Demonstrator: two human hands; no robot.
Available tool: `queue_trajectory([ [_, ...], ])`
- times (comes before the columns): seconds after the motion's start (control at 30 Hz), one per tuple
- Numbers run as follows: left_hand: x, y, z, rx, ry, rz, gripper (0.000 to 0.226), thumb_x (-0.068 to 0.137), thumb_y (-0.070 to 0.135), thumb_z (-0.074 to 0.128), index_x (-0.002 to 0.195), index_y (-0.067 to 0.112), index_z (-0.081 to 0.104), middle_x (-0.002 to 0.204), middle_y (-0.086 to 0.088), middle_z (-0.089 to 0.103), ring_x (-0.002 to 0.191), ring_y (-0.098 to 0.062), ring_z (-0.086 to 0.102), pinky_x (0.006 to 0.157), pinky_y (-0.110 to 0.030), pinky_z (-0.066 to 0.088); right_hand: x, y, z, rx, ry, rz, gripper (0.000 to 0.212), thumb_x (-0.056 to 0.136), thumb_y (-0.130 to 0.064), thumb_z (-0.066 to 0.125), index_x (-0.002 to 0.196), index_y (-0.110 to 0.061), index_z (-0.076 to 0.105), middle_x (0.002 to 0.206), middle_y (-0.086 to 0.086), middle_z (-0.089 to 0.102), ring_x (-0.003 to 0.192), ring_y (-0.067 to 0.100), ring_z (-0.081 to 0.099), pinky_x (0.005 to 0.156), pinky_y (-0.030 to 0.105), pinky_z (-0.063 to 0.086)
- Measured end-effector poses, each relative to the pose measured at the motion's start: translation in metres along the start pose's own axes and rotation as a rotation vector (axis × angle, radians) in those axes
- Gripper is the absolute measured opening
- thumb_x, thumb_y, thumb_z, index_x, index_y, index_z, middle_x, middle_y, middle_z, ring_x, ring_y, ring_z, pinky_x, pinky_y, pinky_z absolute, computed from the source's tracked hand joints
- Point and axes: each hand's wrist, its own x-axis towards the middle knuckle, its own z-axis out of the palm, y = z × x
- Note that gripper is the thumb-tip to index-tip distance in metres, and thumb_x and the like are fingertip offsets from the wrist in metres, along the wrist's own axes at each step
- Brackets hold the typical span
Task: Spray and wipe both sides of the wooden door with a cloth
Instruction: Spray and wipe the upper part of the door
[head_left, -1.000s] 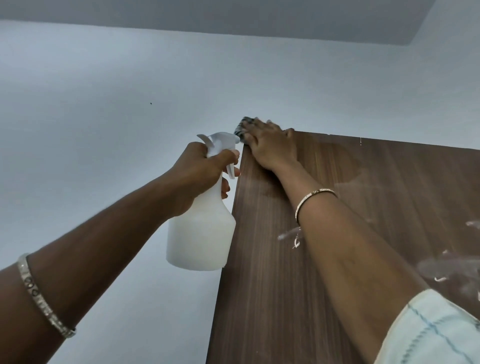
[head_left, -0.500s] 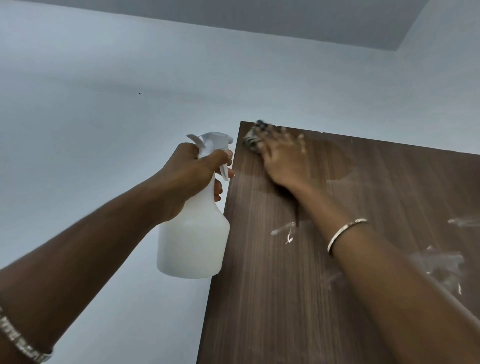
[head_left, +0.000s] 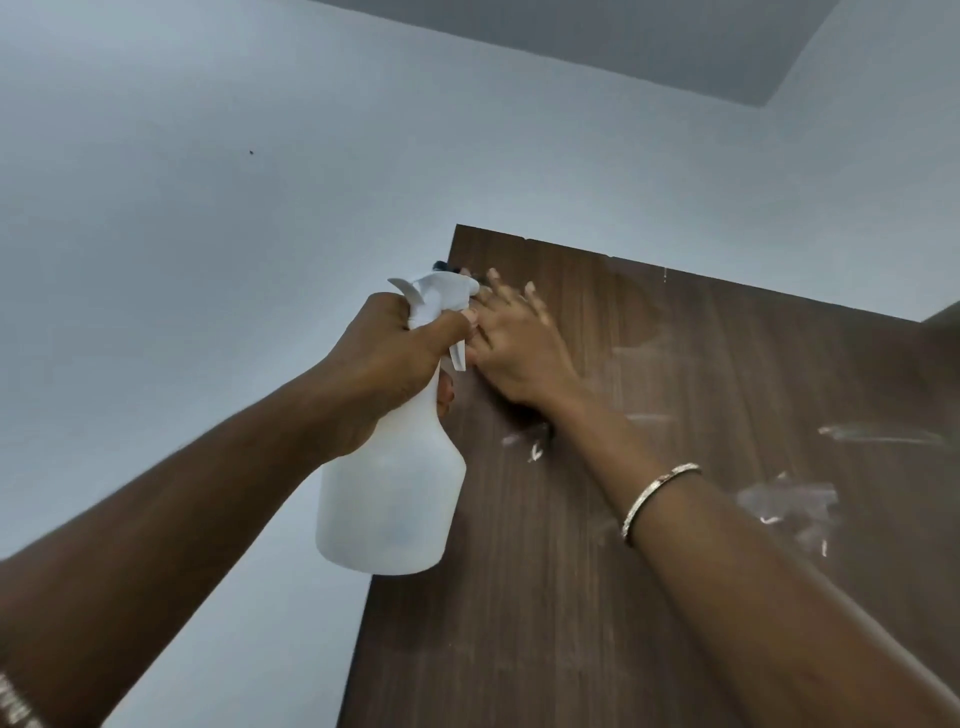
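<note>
Left hand (head_left: 384, 358) grips spray bottle (head_left: 389, 512) beside door (head_left: 561, 613) edge; flat right hand (head_left: 519, 356) presses cloth (head_left: 441, 266) near corner

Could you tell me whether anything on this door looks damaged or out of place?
Yes: whitish smears and flecks mar the door below and right of the right hand; whether residue or scratches, I cannot tell.

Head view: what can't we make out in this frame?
All head view:
- Cloth: mostly hidden under the right hand and behind the spray bottle nozzle; only a dark sliver shows.
- Its fingertips: motion-blurred.
- Door: lower part cut off by the bottom edge; far side unseen.
- Bottle fill level: unreadable through the cloudy wall.
</note>
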Motion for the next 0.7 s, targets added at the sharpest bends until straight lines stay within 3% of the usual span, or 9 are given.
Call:
queue_trajectory([
  [0.13,-0.008,-0.002,0.017,-0.041,-0.036,0.005,0.026,0.096,0.042,0.058,0.102,0.018,0.067,0.086,-0.003,0.074,0.046,-0.008,0.061,0.047,-0.023,0.052,-0.017,0.102,-0.019,-0.014,0.033,0.25,0.05,0.112,-0.044,0.025,0.162,-0.043,0.021,0.171,-0.009,0.016,0.159,0.022,0.01,0.126,0.058,0.001],
  [0.23,-0.012,-0.003,0.033,-0.065,-0.082,-0.011,0.029,0.095,0.044,0.058,0.107,0.018,0.065,0.092,-0.004,0.073,0.048,-0.009,0.062,0.047,-0.02,0.05,-0.048,0.157,-0.03,0.004,0.133,0.631,0.052,0.112,-0.038,0.028,0.163,-0.035,0.022,0.172,-0.003,0.015,0.159,0.028,0.008,0.125,0.062,0.002],
  [0.33,-0.014,0.001,0.05,-0.052,-0.081,-0.036,0.032,0.095,0.046,0.057,0.114,0.021,0.061,0.097,-0.005,0.072,0.052,-0.012,0.063,0.048,-0.02,0.05,-0.054,0.146,-0.023,0.029,0.193,0.91,0.056,0.109,-0.032,0.031,0.164,-0.029,0.021,0.173,0.004,0.011,0.159,0.033,0.003,0.124,0.062,-0.003],
  [0.4,-0.017,0.006,0.063,-0.051,-0.071,-0.036,0.032,0.094,0.046,0.058,0.115,0.023,0.06,0.097,-0.004,0.072,0.054,-0.013,0.063,0.048,-0.022,0.051,-0.051,0.117,-0.014,-0.009,0.217,0.763,0.057,0.107,-0.031,0.034,0.163,-0.027,0.023,0.172,0.005,0.018,0.158,0.034,0.008,0.123,0.062,-0.001],
  [0.5,-0.023,0.013,0.083,-0.07,-0.038,-0.041,0.02,0.095,0.044,0.058,0.106,0.028,0.06,0.085,-0.002,0.07,0.052,-0.011,0.063,0.044,-0.021,0.05,-0.055,0.081,-0.003,-0.029,0.148,0.251,0.052,0.111,-0.037,0.029,0.163,-0.033,0.024,0.172,-0.001,0.018,0.159,0.027,0.008,0.125,0.058,-0.003],
  [0.57,-0.026,0.016,0.097,-0.03,0.0,-0.058,0.017,0.095,0.045,0.057,0.106,0.032,0.055,0.085,0.001,0.067,0.058,-0.012,0.064,0.041,-0.019,0.048,-0.063,0.084,-0.004,-0.016,0.056,0.022,0.049,0.113,-0.038,0.025,0.162,-0.032,0.027,0.171,-0.004,0.018,0.16,0.022,0.007,0.126,0.056,-0.007],
  [0.63,-0.029,0.018,0.108,-0.05,0.003,-0.063,0.02,0.095,0.044,0.059,0.11,0.032,0.056,0.087,-0.001,0.069,0.053,-0.011,0.064,0.042,-0.019,0.049,-0.069,0.112,-0.014,0.008,0.097,0.002,0.046,0.113,-0.036,0.028,0.159,-0.033,0.033,0.169,-0.003,0.028,0.158,0.02,0.014,0.126,0.056,-0.007],
  [0.7,-0.03,0.017,0.118,-0.049,0.0,-0.06,0.025,0.095,0.042,0.06,0.115,0.029,0.057,0.091,-0.003,0.071,0.049,-0.01,0.063,0.046,-0.021,0.051,-0.077,0.155,-0.021,0.009,0.197,0.192,0.047,0.111,-0.032,0.033,0.157,-0.023,0.036,0.164,0.009,0.036,0.156,0.025,0.023,0.127,0.053,-0.001],
])
